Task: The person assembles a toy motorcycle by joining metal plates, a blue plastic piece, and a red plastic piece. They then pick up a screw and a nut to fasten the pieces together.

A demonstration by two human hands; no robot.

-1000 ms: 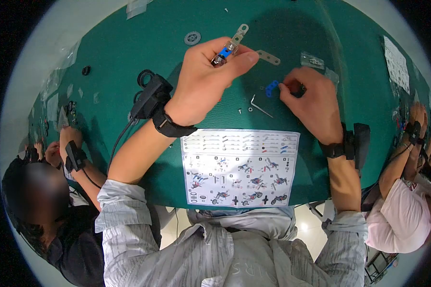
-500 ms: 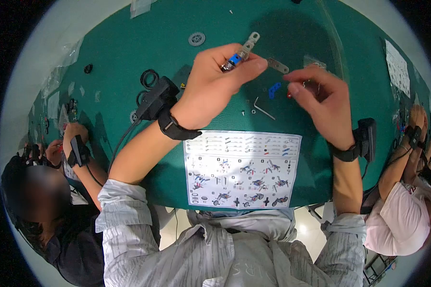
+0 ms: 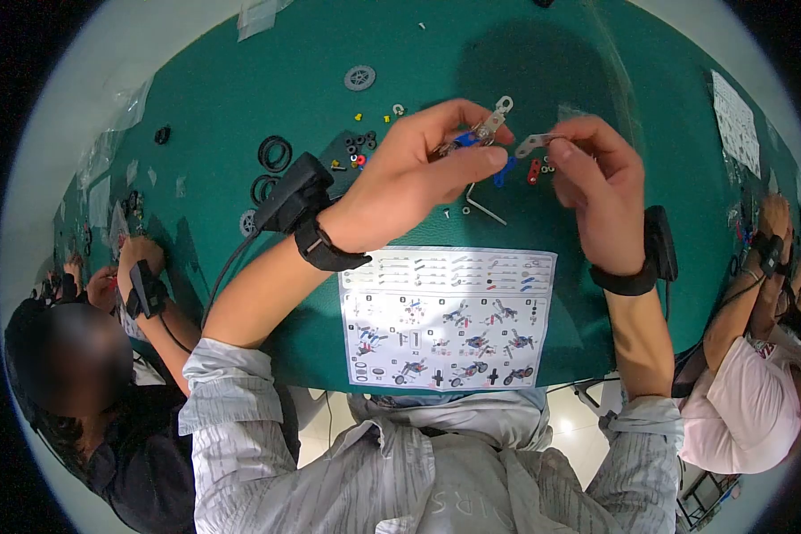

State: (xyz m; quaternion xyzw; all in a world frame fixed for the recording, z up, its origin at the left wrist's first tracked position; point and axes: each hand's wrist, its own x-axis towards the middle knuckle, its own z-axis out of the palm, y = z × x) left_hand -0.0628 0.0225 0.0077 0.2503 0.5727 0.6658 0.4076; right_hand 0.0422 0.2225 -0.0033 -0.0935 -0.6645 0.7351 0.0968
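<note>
My left hand (image 3: 427, 165) is closed around a small assembly (image 3: 488, 129) of perforated metal strips with a blue part. Its strip end sticks up past my fingertips. My right hand (image 3: 601, 173) pinches a flat metal strip with holes (image 3: 531, 145), held close to the assembly but apart from it. Below the gap between my hands, a blue bent piece (image 3: 500, 173) and a red strip (image 3: 533, 172) lie on the table. A hex key (image 3: 487, 210) rests nearer to me, beside a small nut (image 3: 465, 211).
A printed instruction sheet (image 3: 449, 320) lies at the green table's (image 3: 400, 44) near edge. Left of my hands are a grey wheel (image 3: 360, 78), black rubber rings (image 3: 274, 153) and small loose parts (image 3: 356, 147). Other people (image 3: 142, 267) work at both sides.
My right hand has picked up the metal strip from the table. My left hand has shifted right and slightly down with the assembly, turning it; the hands are closer together.
</note>
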